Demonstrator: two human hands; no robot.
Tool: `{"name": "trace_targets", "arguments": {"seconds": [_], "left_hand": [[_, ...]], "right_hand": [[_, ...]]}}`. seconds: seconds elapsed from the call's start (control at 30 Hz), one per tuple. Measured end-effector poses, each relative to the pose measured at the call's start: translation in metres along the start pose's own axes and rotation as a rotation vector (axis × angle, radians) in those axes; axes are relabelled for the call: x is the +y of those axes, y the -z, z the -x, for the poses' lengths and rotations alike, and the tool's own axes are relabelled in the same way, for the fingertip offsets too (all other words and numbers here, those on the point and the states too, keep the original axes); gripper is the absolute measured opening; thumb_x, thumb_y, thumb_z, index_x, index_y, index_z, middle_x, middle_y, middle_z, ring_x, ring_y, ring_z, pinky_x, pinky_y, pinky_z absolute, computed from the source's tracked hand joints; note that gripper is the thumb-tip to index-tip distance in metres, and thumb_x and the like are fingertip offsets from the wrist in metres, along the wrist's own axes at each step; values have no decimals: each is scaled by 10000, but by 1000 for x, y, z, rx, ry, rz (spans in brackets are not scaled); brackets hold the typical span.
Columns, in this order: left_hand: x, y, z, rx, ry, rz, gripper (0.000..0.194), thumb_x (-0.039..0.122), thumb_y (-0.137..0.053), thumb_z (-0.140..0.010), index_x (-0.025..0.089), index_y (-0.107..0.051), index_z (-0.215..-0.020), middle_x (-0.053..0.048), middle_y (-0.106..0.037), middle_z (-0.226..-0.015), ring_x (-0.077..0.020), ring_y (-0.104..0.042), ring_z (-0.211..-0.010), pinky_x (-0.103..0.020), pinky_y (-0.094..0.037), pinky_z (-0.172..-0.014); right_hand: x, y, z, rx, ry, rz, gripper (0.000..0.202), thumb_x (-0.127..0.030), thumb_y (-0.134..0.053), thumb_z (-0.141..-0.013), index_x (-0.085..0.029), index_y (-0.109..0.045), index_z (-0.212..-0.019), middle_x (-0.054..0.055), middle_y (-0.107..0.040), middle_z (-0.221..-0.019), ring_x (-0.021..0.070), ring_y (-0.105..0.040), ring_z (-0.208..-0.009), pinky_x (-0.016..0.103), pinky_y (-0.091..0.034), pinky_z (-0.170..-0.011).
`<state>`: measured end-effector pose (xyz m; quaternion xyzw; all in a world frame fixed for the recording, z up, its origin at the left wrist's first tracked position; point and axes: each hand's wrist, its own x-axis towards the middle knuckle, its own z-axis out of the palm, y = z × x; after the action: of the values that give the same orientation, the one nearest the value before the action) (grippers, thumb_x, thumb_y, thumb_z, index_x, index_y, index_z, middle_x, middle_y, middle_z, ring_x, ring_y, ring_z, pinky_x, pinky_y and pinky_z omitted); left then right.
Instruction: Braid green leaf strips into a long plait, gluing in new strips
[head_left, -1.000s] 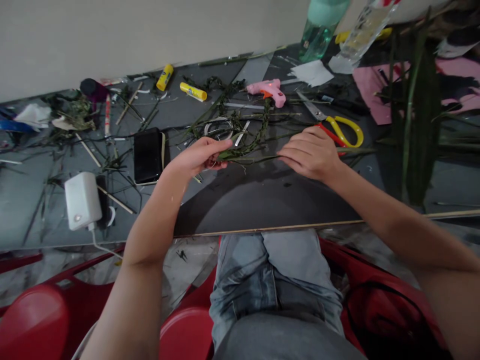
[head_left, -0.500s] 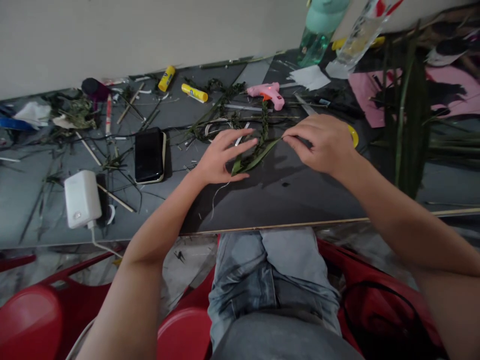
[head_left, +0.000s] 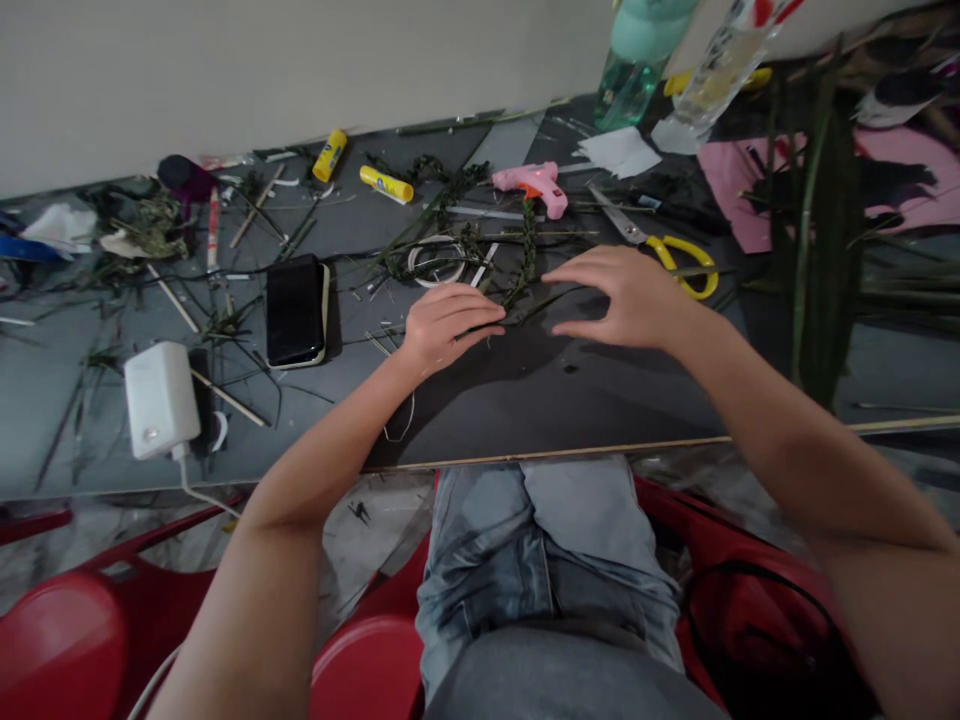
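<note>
The left hand (head_left: pixel 454 325) hides the green braid's (head_left: pixel 529 245) near end.

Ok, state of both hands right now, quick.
Left hand: closed, holding the braided green strand.
Right hand: open, not gripping; a thin leaf strip shows between its parted thumb and fingers.

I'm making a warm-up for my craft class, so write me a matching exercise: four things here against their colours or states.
1. left hand
2. right hand
3. glue gun
4. box with a cable

A. white
B. thumb and fingers spread apart
C. pink
D. pinching the braided leaf strand

Pairs: 1-D, 2-B, 3-C, 4-A
</note>
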<state>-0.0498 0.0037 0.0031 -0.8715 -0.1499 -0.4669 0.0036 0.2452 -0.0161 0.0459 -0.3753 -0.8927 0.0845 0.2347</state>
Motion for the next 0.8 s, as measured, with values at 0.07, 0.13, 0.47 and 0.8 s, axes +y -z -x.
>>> {"name": "trace_targets", "arguments": {"seconds": [0.07, 0.13, 0.47, 0.8], "left_hand": [[-3, 1, 3, -35, -110, -27, 214, 257, -760, -883, 229, -753, -1096, -6, -820, -942, -128, -751, -959, -270, -602, -867], [-5, 4, 5, -99, -193, -78, 170, 232, -741, -894, 215, -754, -1063, -10, -820, -913, -136, -759, -961, -263, -603, -829], [0, 22, -7, -718, -153, -135, 532, 290, -617, -869, 150, -620, -1382, -132, -709, -1347, -248, -630, -1320, -388, -524, -1078], [14, 62, -39, -568, 221, -397, 477, 130, -504, -880, 221, -677, -1315, -102, -740, -1262, -303, -653, -1219, -512, -510, -1038]], "right_hand": [[5, -8, 1, -39, 25, -62, 508, -459, -772, -851, -212, -705, -1289, 121, -732, -1232, 314, -680, -1122, 486, -534, -976], [9, -17, 2, -38, 45, -96, 468, -449, -762, -862, -195, -722, -1254, 129, -739, -1194, 303, -683, -1086, 476, -534, -963], [11, -47, -7, -92, 90, -94, 382, -454, -734, -884, -164, -780, -1129, 128, -730, -1050, 268, -633, -967, 405, -512, -867], [20, -70, -2, 72, 136, -230, 244, -429, -693, -929, -207, -794, -945, 88, -729, -969, 228, -644, -902, 388, -509, -847]]}}
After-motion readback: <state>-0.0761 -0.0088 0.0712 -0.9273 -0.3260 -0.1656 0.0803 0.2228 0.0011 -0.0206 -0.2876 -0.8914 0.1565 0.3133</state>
